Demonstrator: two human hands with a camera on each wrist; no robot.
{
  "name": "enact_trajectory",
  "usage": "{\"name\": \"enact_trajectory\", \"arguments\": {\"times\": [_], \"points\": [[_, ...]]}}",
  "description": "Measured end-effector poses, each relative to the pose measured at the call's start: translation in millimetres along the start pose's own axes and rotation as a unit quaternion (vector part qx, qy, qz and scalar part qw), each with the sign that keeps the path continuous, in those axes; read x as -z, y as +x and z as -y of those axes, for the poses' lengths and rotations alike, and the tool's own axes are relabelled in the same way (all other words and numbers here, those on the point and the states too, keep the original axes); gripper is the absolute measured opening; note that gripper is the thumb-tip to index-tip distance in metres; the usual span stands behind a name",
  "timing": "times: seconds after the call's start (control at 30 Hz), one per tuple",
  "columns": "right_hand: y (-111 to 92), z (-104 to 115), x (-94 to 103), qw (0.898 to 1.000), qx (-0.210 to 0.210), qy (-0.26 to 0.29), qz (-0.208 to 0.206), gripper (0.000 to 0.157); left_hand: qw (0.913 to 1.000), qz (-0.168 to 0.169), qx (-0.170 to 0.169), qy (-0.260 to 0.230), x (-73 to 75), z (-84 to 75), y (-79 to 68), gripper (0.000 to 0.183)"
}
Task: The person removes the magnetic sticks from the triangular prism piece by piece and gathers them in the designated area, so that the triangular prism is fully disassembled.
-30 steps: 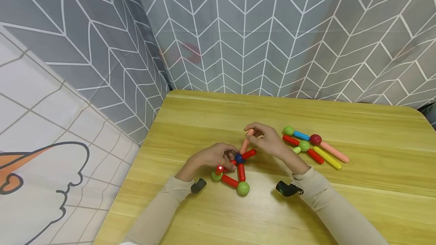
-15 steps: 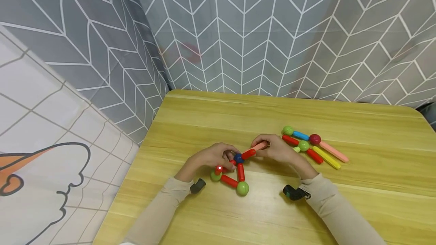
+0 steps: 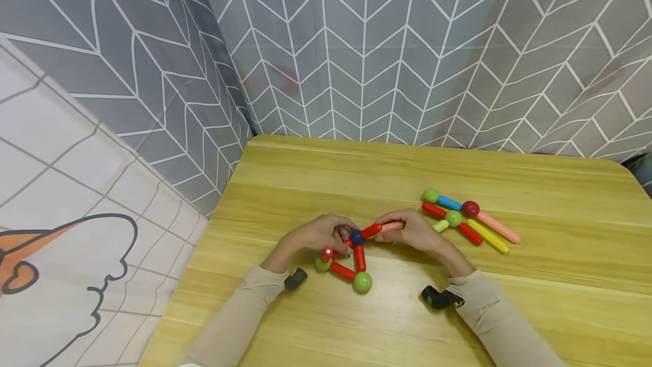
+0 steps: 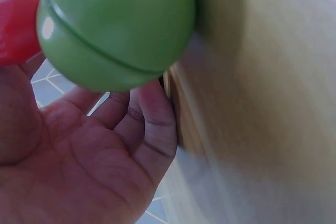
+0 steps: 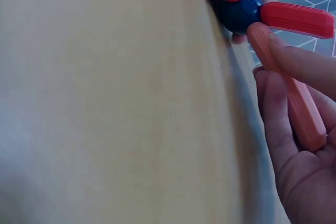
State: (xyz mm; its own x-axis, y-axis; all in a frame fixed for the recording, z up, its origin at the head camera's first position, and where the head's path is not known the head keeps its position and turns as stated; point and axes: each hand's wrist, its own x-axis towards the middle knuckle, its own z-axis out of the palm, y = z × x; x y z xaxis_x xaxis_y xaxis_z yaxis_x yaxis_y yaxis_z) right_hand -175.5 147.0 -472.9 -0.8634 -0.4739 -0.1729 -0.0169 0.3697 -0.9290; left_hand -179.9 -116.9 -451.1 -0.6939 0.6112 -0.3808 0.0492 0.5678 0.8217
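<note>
On the table, red rods and green balls form a triangle with a dark blue ball (image 3: pixel 357 237) at its far corner. My left hand (image 3: pixel 325 233) grips the red rod (image 3: pixel 348 244) beside that ball, its fingers partly hidden behind the structure. A green ball (image 4: pixel 118 27) fills the top of the left wrist view. Between thumb and fingers, my right hand (image 3: pixel 411 229) pinches a salmon-pink rod (image 5: pixel 302 106). One end of this rod is right at the blue ball in the right wrist view. Another red rod (image 5: pixel 299 19) sticks out from the same ball.
Right of my right hand lie loose pieces: a green ball (image 3: pixel 430 196), a blue rod (image 3: pixel 450 203), a dark red ball (image 3: pixel 471 208), a pink rod (image 3: pixel 500 227) and a yellow rod (image 3: pixel 488 235). A patterned grey curtain (image 3: pixel 346 50) hangs behind the table (image 3: pixel 316 169).
My right hand has swung the pink rod from behind the blue ball round to its right side, lowering it beside the protruding red rod. My left hand stays in place.
</note>
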Motion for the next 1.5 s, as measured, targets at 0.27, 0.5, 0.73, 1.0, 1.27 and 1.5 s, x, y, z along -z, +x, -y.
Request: {"name": "enact_trajectory", "arguments": {"times": [0.27, 0.5, 0.73, 1.0, 1.27, 1.5], "points": [[-2, -4, -7.0, 1.0, -0.011, 0.008, -0.016, 0.034, 1.0, -0.002, -0.007, 0.005, 0.8, 0.7, -1.4, 0.049], [-3, -5, -9.9, 1.0, -0.005, 0.026, -0.014, 0.031, 0.9999, -0.001, -0.007, 0.014, 0.4, 1.0, -0.6, 0.049], [-3, -6, -12.0, 0.999, -0.003, 0.032, -0.011, 0.031, 0.9998, -0.002, -0.01, 0.017, 0.0, 1.0, -1.0, 0.049], [-2, -7, -12.6, 0.999, -0.002, 0.045, -0.011, 0.03, 0.9996, -0.005, -0.002, 0.026, -0.7, 0.7, -0.2, 0.049], [-2, -11, -10.1, 0.999, -0.006, 0.051, -0.012, 0.028, 0.9997, 0.006, -0.01, 0.019, -0.6, 1.3, 1.5, 0.05], [0, -11, -9.6, 0.998, -0.014, 0.047, -0.038, 0.029, 0.9995, 0.011, -0.009, 0.028, 0.1, 3.9, 1.6, 0.049]]}}
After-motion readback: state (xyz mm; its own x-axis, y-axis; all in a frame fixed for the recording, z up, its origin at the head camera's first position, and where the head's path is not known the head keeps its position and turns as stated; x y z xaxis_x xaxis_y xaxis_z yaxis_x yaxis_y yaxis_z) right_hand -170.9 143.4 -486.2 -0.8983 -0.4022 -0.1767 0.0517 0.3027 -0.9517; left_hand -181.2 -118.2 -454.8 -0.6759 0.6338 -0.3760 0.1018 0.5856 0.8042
